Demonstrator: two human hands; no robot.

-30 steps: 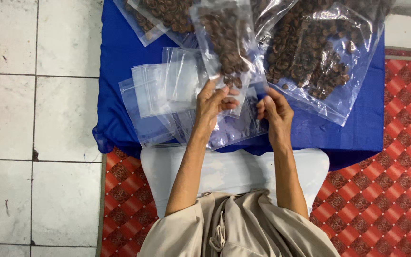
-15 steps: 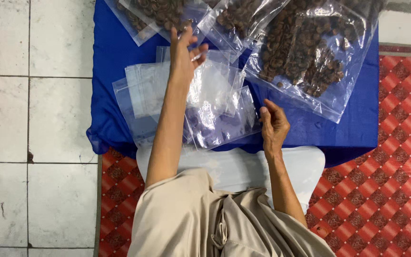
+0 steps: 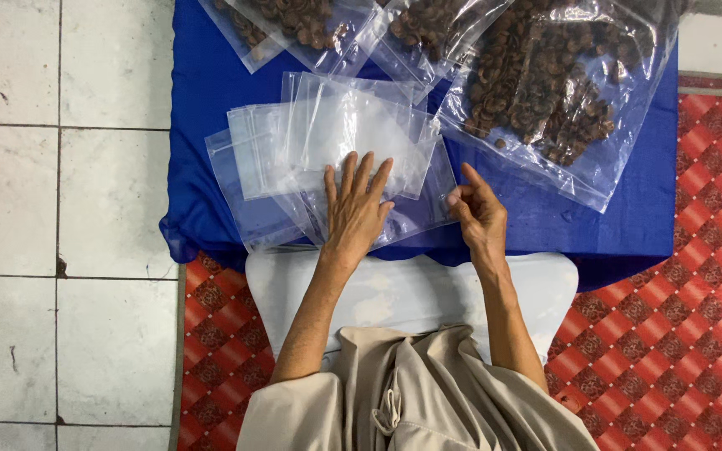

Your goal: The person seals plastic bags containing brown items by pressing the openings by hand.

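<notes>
Two hands at the stack of empty clear bags (image 3: pixel 336 146) — left hand (image 3: pixel 354 209) flat, fingers spread, holding nothing; right hand (image 3: pixel 478 213) pinching an edge; next, judging by this, peel one bag free.

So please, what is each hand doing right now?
Left hand: open, flat on the empty clear bags.
Right hand: fingers curled, pinching the edge of the bags.

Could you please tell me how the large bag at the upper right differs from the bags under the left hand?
The large bag bulges with brown pieces; the flat bags are empty. It lies alone and crumpled; they overlap, smooth, beneath the left hand. Both are clear plastic on the blue cloth.
</notes>
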